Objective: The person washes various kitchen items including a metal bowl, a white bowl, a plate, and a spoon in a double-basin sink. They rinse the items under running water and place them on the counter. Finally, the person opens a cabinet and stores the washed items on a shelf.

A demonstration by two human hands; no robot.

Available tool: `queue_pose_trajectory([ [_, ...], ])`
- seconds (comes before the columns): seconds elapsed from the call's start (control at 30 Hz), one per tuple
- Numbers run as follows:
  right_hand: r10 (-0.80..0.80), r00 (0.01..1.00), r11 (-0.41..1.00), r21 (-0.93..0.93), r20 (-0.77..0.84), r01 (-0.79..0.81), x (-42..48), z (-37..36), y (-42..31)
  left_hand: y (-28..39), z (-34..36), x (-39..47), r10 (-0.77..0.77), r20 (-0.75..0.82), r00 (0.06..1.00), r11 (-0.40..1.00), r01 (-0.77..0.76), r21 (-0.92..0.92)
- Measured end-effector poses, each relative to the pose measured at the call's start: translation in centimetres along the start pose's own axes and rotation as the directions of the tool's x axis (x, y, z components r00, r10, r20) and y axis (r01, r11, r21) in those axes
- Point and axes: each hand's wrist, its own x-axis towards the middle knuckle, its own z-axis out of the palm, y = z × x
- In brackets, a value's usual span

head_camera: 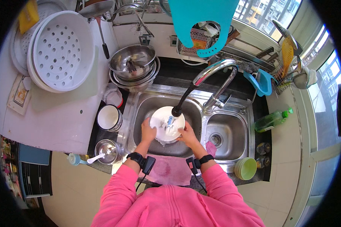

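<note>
A white plate [170,132] with a fish pattern is held over the large basin of a stainless-steel sink [140,113]. My left hand [148,131] grips its left rim, and my right hand [187,133] has hold of the lower right rim. The black spout end [176,110] of the chrome faucet [214,75] hangs just above the plate and covers part of its upper right. Water drips from the plate's lower edge. Most of my fingers are hidden beneath the plate.
Stacked steel bowls [133,62] and enamel mugs [109,117] stand on the left. On the right are a small basin [227,133], green bowls [245,168] and a green bottle [272,121]. A pink cloth [167,170] lies along the front edge. A turquoise bib [201,11] hangs overhead.
</note>
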Motion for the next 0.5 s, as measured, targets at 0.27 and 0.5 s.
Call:
queue_pose_trajectory([
  [0.27, -0.233, 0.941, 0.876, -0.474, -0.247, 0.092, 2.0, 1.4, -2.1, 8.9, 0.7, -4.4, 0.078, 0.537, 0.84, 0.972, -0.184, 0.147],
  [0.5, -0.224, 0.972, 0.949, -0.245, -0.072, 0.201, 1.9, 0.4, -0.4, 5.8, 1.6, -1.6, -0.132, 0.419, 0.898, 0.86, 0.314, -0.401],
])
